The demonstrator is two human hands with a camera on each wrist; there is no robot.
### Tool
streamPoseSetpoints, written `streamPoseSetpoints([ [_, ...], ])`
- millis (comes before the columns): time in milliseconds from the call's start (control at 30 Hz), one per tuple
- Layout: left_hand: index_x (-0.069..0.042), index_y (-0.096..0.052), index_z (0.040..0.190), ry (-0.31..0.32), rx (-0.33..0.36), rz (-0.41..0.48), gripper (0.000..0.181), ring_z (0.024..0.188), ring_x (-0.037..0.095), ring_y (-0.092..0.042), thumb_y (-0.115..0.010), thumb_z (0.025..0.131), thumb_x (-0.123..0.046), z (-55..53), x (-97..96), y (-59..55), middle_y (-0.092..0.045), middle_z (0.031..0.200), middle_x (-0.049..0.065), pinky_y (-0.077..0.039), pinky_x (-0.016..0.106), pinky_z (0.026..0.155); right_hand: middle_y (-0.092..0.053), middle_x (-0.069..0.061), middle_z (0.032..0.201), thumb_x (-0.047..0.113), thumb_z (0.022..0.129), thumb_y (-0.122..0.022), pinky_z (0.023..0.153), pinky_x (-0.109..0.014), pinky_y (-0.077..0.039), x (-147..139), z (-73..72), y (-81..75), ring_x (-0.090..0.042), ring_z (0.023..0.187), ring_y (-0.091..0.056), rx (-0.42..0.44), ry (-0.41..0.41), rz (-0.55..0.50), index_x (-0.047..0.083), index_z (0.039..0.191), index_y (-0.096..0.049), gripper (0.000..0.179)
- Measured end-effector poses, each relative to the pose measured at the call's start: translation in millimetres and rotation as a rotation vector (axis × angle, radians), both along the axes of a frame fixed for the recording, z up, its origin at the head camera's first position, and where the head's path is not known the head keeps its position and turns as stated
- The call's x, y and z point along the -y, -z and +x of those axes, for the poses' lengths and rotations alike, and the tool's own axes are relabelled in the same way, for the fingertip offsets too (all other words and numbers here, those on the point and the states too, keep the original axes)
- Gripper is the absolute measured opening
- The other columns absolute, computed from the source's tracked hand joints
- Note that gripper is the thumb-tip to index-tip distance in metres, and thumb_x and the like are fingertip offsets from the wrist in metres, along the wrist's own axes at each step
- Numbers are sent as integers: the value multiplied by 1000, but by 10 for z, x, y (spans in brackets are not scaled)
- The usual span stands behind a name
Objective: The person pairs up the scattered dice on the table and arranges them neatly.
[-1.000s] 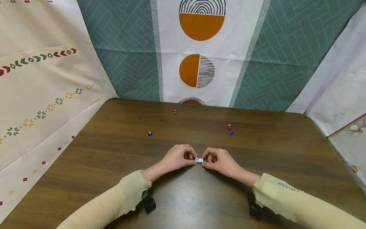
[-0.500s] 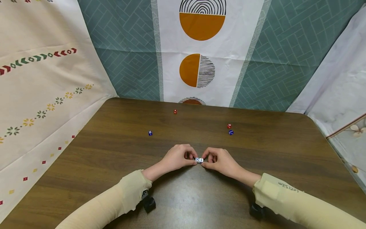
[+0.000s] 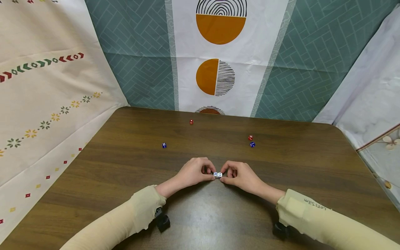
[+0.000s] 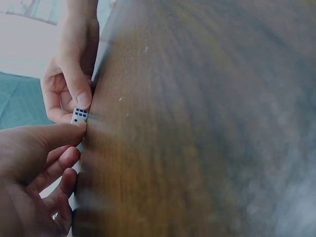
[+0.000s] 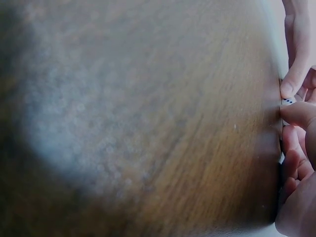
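Two white dice with dark pips sit side by side at mid-table in the head view, the left die (image 3: 215, 174) close against the right die (image 3: 220, 175). My left hand (image 3: 196, 171) pinches the left one between thumb and index finger. From the other side, my right hand (image 3: 241, 177) pinches the right one the same way. In the left wrist view, blue pips show on a white die (image 4: 79, 116) between the two thumbs. The right wrist view has only a sliver of a white die (image 5: 288, 101) showing past the thumb; fingers hide the rest.
On the brown wooden table (image 3: 131, 166) lie a blue die (image 3: 164, 145) to the left and a red die (image 3: 191, 122) near the back edge. Right of centre, another red die (image 3: 250, 138) sits just behind a blue die (image 3: 252, 144). Patterned cloths hang around the table.
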State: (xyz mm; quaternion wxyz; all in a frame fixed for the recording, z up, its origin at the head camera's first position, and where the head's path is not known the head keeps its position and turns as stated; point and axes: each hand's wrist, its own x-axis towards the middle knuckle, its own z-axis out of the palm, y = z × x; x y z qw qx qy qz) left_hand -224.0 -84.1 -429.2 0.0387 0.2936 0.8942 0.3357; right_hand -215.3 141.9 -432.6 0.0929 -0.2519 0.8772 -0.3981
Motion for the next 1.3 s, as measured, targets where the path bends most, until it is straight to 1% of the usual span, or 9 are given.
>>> streamPoseSetpoints([
  [467, -17, -74, 93, 6, -17, -10, 13, 66, 0, -50, -80, 83, -21, 8, 1, 1, -64, 81, -4, -40, 18, 61, -56, 6, 67, 20, 86, -77, 51, -20, -37, 3, 12, 0, -4, 53, -43, -6, -3, -18, 20, 95, -66, 14],
  [633, -17, -74, 94, 10, -15, -13, 15, 68, 4, -51, -81, 82, -21, 12, 2, -3, -64, 83, -3, -41, 18, 63, -56, 6, 67, 20, 86, -77, 52, -20, -37, 1, 14, 2, -4, 53, -43, -10, -3, -17, 20, 95, -66, 14],
  [767, -16, -74, 97, 19, 1, -19, 18, 71, 7, -53, -82, 81, -21, 11, 13, -10, -63, 85, -2, -42, 19, 64, -55, 6, 67, 21, 86, -77, 52, -20, -37, 5, 14, 2, -4, 53, -43, -13, 1, -8, 20, 95, -66, 15],
  [867, -14, -73, 101, 32, 9, -23, 23, 73, 7, -52, -82, 81, -22, 1, 29, -4, -63, 88, -1, -43, 19, 65, -55, 6, 66, 21, 85, -77, 52, -20, -37, 4, 15, 9, -4, 53, -43, -14, 6, -3, 20, 95, -66, 15],
  [1000, -12, -72, 106, 66, 20, -19, 28, 77, 8, -54, -81, 82, -21, -22, 70, 0, -64, 92, 0, -44, 18, 69, -55, 7, 66, 20, 85, -77, 51, -20, -37, 5, 16, 16, -3, 53, -43, -17, 6, -10, 20, 95, -66, 15],
  [1200, -10, -70, 111, 125, 42, -22, 30, 82, 10, -58, -79, 83, -18, -61, 163, -33, -64, 96, 3, -48, 18, 75, -56, 7, 67, 21, 85, -77, 52, -19, -37, 8, 17, 11, -3, 54, -44, -12, 9, -9, 20, 95, -66, 15],
  [1300, -9, -70, 111, 135, 44, -27, 30, 82, 9, -59, -79, 84, -16, -79, 220, -50, -64, 97, 2, -49, 19, 77, -56, 7, 67, 21, 85, -77, 52, -19, -37, 6, 15, 6, -4, 54, -44, -4, 11, -4, 20, 96, -66, 16],
])
